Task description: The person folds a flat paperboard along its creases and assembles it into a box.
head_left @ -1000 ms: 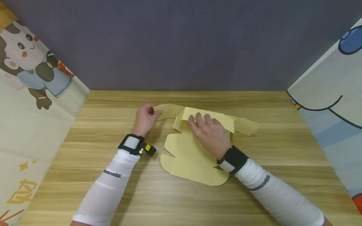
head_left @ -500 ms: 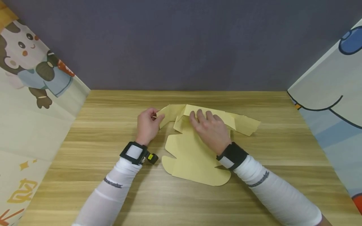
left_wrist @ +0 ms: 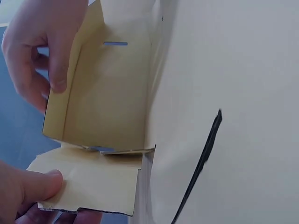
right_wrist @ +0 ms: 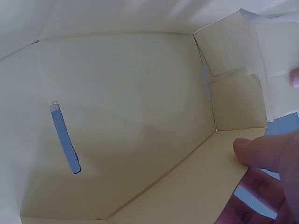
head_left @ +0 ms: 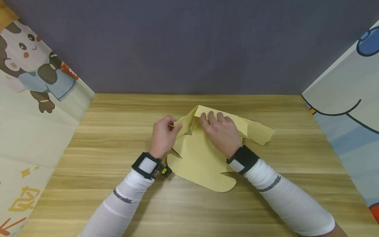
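Observation:
A yellow cardboard box blank [head_left: 201, 161] lies partly folded on the table, its far panel standing up and its top strip [head_left: 220, 115] bent toward the person. My left hand [head_left: 164, 136] pinches the left side flap [left_wrist: 93, 184] between thumb and fingers, angled inward near the panel's corner. My right hand [head_left: 223, 135] grips the top strip, fingers over it and, in the right wrist view, thumb [right_wrist: 254, 149] on its inner face. The right side flap [head_left: 260, 131] sticks outward, untouched. A narrow slot [right_wrist: 65, 137] pierces the raised panel.
Wood-grain tabletop [head_left: 112, 131] surrounds the cardboard. A dark wall [head_left: 189, 49] stands behind it, with cartoon-printed panels [head_left: 38, 65] at the left and right sides. Rounded tabs [head_left: 228, 184] with cut notches edge the near part of the blank.
My left hand has moved right and nearer the person, swinging the left flap inward from its outstretched position. The right hand stays on the strip, and the panel's left corner has risen slightly.

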The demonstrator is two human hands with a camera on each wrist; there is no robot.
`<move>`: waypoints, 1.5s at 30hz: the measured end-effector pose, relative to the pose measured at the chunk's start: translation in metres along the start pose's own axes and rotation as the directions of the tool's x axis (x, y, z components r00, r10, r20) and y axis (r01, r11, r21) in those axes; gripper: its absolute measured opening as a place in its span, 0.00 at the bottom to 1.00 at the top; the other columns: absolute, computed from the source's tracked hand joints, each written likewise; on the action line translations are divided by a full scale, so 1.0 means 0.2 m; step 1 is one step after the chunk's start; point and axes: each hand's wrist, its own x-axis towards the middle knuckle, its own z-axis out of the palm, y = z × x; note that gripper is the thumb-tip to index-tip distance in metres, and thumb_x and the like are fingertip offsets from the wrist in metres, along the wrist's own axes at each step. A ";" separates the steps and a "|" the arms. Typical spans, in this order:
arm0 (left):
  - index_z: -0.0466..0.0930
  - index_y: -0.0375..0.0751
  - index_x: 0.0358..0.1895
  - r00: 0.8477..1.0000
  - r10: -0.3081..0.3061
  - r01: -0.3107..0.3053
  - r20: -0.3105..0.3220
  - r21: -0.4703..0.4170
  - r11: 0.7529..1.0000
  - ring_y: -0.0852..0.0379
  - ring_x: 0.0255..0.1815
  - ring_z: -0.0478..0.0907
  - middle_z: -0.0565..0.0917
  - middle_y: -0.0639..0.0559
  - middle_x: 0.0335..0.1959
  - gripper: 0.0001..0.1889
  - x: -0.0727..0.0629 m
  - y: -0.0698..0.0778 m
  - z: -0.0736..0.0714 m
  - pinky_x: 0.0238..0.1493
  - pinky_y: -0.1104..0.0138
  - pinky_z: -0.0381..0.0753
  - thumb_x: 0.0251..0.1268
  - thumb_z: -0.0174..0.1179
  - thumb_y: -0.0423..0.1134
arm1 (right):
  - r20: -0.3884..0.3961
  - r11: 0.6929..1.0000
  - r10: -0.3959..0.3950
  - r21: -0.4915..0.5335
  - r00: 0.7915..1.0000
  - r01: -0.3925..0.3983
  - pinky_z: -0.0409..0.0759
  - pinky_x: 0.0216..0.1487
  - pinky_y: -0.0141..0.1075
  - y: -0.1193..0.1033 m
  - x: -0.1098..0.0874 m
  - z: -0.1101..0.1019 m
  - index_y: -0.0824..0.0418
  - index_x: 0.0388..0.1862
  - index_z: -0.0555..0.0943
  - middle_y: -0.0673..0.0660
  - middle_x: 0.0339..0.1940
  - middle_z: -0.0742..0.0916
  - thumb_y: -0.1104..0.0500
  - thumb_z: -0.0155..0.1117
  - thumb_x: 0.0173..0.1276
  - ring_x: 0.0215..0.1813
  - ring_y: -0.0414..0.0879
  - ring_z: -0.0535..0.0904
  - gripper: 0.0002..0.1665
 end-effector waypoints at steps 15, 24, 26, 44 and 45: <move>0.79 0.39 0.34 1.000 -0.021 0.021 0.009 0.010 1.000 0.56 0.28 0.82 0.84 0.47 0.31 0.05 -0.07 0.02 0.08 0.27 0.67 0.81 0.61 0.66 0.34 | -0.015 0.997 0.025 0.074 1.000 -0.024 0.78 0.22 0.37 0.02 0.00 -0.01 0.67 0.45 0.82 0.59 0.38 0.86 0.69 0.48 0.71 0.32 0.53 0.79 0.13; 0.80 0.39 0.35 0.999 -0.040 0.039 0.010 0.034 0.999 0.56 0.29 0.82 0.86 0.47 0.33 0.04 -0.08 0.02 0.11 0.30 0.66 0.82 0.60 0.65 0.33 | 0.184 0.971 0.092 0.203 0.979 -0.129 0.80 0.39 0.49 0.09 -0.02 -0.10 0.58 0.49 0.82 0.61 0.43 0.85 0.68 0.62 0.64 0.44 0.59 0.80 0.15; 0.80 0.39 0.35 0.999 -0.034 0.034 0.010 0.039 0.999 0.56 0.29 0.81 0.86 0.47 0.32 0.04 -0.08 0.03 0.11 0.30 0.66 0.81 0.60 0.65 0.33 | 0.230 0.958 0.102 0.239 0.968 -0.158 0.79 0.42 0.54 0.12 -0.02 -0.11 0.52 0.52 0.81 0.62 0.42 0.84 0.66 0.65 0.61 0.45 0.61 0.80 0.20; 0.81 0.39 0.47 0.997 -0.012 0.010 0.072 0.025 1.000 0.55 0.32 0.83 0.86 0.46 0.45 0.14 -0.09 0.09 0.12 0.34 0.66 0.83 0.57 0.62 0.28 | 0.374 0.924 0.022 0.346 0.927 -0.162 0.78 0.46 0.56 0.22 0.00 -0.16 0.41 0.61 0.78 0.54 0.48 0.84 0.52 0.63 0.69 0.43 0.56 0.82 0.22; 0.81 0.38 0.48 0.997 -0.012 0.011 0.079 0.023 1.000 0.55 0.32 0.83 0.86 0.46 0.46 0.15 -0.10 0.10 0.13 0.33 0.66 0.83 0.56 0.62 0.27 | 0.374 0.925 0.019 0.345 0.927 -0.159 0.78 0.47 0.56 0.22 0.01 -0.16 0.40 0.61 0.78 0.53 0.47 0.84 0.53 0.64 0.68 0.43 0.56 0.82 0.22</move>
